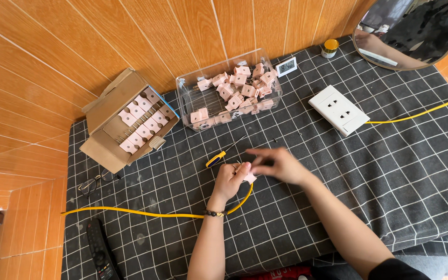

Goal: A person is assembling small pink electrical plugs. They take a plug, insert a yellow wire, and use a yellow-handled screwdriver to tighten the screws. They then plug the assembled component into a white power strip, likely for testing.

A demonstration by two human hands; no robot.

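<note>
My left hand [229, 180] is closed around a small pink plug piece [249, 176] and the end of a yellow cable [146, 213] that runs off to the left across the cloth. My right hand [277, 164] hovers beside it, fingers spread and blurred, touching or just above the pink piece. A screwdriver [223, 154] with a yellow and blue handle lies on the cloth just beyond my left hand.
A clear plastic box [185, 96] holds several pink plugs. A cardboard box [107, 111] at left holds more. A white socket plate [339, 110] with a yellow lead sits at right. Glasses [93, 182], a remote [99, 251], a small clock [287, 66], a jar [330, 47] and a mirror [416, 59] surround them.
</note>
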